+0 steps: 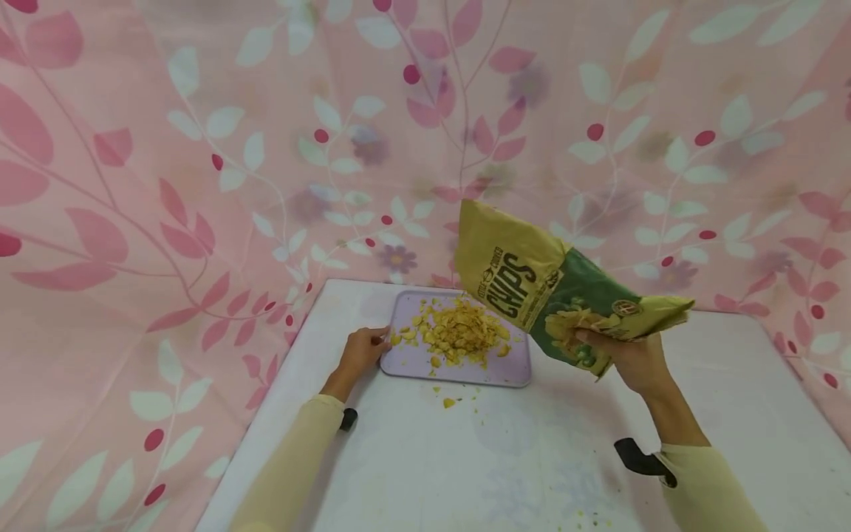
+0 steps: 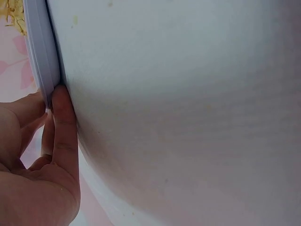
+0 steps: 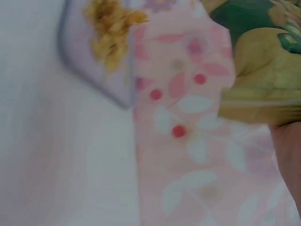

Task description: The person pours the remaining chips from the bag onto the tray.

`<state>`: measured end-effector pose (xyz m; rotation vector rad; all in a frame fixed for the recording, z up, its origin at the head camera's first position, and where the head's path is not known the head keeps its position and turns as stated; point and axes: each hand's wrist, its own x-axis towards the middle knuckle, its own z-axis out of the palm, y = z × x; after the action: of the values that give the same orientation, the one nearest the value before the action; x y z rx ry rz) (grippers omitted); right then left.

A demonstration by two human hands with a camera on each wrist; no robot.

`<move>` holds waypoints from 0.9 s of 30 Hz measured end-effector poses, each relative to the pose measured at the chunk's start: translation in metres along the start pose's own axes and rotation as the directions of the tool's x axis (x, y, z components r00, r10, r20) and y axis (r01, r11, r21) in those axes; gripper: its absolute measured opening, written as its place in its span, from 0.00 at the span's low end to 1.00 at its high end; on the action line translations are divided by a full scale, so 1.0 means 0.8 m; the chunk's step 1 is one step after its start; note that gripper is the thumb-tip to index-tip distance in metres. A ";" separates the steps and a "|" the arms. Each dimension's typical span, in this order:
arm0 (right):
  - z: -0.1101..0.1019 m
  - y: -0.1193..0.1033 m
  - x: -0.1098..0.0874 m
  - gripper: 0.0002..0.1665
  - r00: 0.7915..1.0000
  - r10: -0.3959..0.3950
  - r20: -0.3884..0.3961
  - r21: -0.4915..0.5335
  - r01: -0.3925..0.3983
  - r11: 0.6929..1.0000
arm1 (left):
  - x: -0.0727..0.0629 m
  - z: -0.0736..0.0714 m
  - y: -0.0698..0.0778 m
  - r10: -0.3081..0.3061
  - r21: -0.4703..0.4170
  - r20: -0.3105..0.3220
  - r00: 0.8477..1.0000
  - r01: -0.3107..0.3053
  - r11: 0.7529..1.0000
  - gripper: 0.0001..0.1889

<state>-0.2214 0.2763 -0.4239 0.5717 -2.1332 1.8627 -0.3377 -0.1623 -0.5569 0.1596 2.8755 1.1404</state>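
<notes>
A lilac tray [image 1: 407,362] lies on the white table, heaped in the middle with broken yellow chips [image 1: 462,332]. My left hand [image 1: 362,351] pinches the tray's left edge; in the left wrist view its fingertips [image 2: 62,101] grip the lilac rim [image 2: 43,52] from both sides. Up in the air to the right of the tray, my right hand [image 1: 641,363] grips a green and yellow chips bag [image 1: 518,273] near its lower right end, thumb across the front. The bag tilts up and left, its wide end partly over the tray's right side. Its inside is hidden.
Loose chip pieces [image 1: 448,403] lie on the white table [image 1: 412,458] in front of the tray, with more crumbs [image 1: 585,519] near the front. A pink floral cloth [image 1: 425,148] hangs behind the table and along its sides.
</notes>
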 end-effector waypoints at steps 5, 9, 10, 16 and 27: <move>0.008 0.004 -0.016 0.24 0.966 0.251 -0.060 -0.235 -0.258 0.937 | -0.001 0.000 -0.002 0.022 0.012 -0.016 1.000 -0.022 1.000 0.23; 0.005 0.008 -0.014 0.29 0.979 0.198 -0.050 -0.150 -0.203 0.968 | -0.001 0.001 -0.002 0.019 0.013 -0.010 1.000 -0.019 1.000 0.23; 0.003 0.010 -0.011 0.30 0.990 0.138 -0.036 -0.111 -0.141 0.984 | 0.000 0.001 -0.002 0.018 0.008 -0.007 1.000 -0.018 1.000 0.23; -0.009 0.036 -0.003 0.31 1.000 0.024 -0.012 -0.054 -0.025 0.998 | 0.000 0.001 -0.004 0.007 0.007 0.000 1.000 -0.007 1.000 0.23; -0.006 0.025 -0.003 0.29 1.000 0.010 0.001 -0.032 -0.010 0.999 | -0.001 0.000 -0.002 0.002 -0.010 -0.003 1.000 -0.002 1.000 0.23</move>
<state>-0.2286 0.2834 -0.4418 0.5566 -2.1665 1.8300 -0.3372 -0.1636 -0.5584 0.1610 2.8725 1.1558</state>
